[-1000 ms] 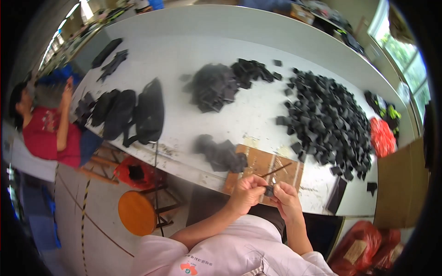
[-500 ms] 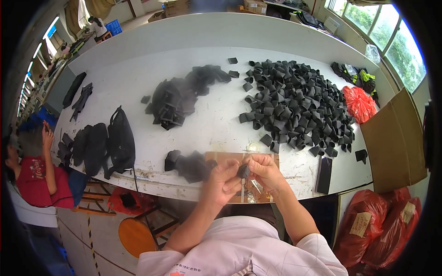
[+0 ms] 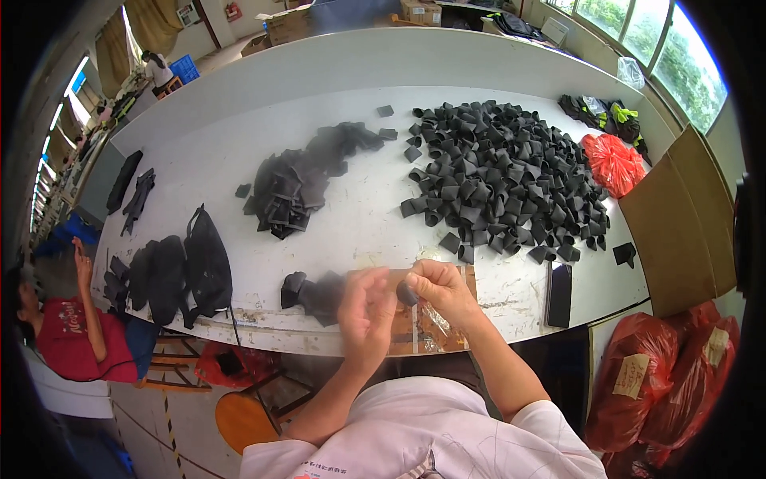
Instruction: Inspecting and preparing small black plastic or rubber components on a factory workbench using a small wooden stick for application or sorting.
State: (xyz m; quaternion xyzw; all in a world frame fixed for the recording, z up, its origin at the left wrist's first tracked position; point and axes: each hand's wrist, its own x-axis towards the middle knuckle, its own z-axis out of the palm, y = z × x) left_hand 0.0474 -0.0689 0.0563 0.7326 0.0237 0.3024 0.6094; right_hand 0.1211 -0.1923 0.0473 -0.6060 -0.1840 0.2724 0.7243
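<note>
Between the thumb and fingers of my right hand (image 3: 445,292) is a small black fabric piece (image 3: 406,294), its lower end hanging free. My left hand (image 3: 365,313) is just left of it, fingers stretched and slightly blurred, apart from the piece. Both hands are above a brown cardboard sheet (image 3: 404,334) with clear tape at the table's near edge. Beside my left hand lies a small heap of black pieces (image 3: 321,298). Farther off, flat black pieces (image 3: 291,188) form a loose pile. A large mound of curled black loops (image 3: 503,172) covers the right of the table.
Black cloth bundles (image 3: 166,267) lie at the table's left. A dark phone-like slab (image 3: 558,295), a red plastic bag (image 3: 613,165) and a cardboard panel (image 3: 678,223) are on the right. Red sacks (image 3: 638,383) stand below. A person in red (image 3: 76,339) sits at left; a stool (image 3: 246,421) is nearby.
My left hand has let go of the black piece and moved left, its fingers opening out. My right hand keeps the piece and has shifted slightly left. The view has tilted a little.
</note>
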